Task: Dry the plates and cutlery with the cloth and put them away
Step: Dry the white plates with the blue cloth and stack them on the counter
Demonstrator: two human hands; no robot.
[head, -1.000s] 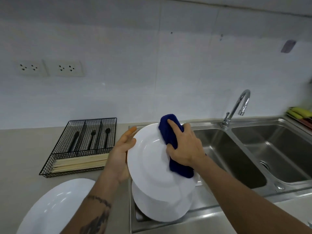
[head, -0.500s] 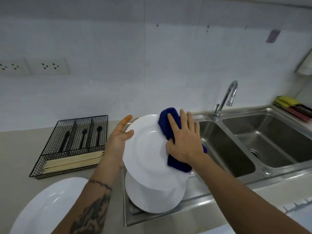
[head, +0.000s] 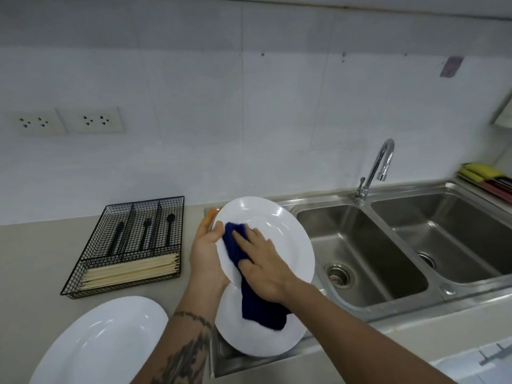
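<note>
You hold a white plate [head: 277, 234] tilted up over the near left corner of the sink [head: 360, 253], its hollow face toward you. Your left hand [head: 206, 256] grips the plate's left rim, thumb curled over the front edge and fingers behind it, so only an orange-tinted fingertip peeks past the rim. Your right hand [head: 263, 267] lies flat on the plate's face with fingers straight and slightly spread, pressing a dark blue cloth [head: 249, 295] against it; the cloth runs from under your fingertips down past your palm and hangs over the plate's lower edge.

Directly below the held plate, a second white plate [head: 249, 336] lies on the steel draining area at the sink's left end, partly covered by the cloth and your wrist. Further left of the sink, at the near edge of the table [head: 36, 259], lies a larger white oval plate [head: 97, 342].

Left of the sink and further back stands a black wire cutlery tray [head: 124, 245]. Its three rear compartments each hold one black utensil [head: 145, 231], and its front compartment holds a bundle of pale wooden chopsticks [head: 133, 270] lying crosswise.

At the sink's back edge, between its two basins, rises a chrome tap [head: 376, 167].
</note>
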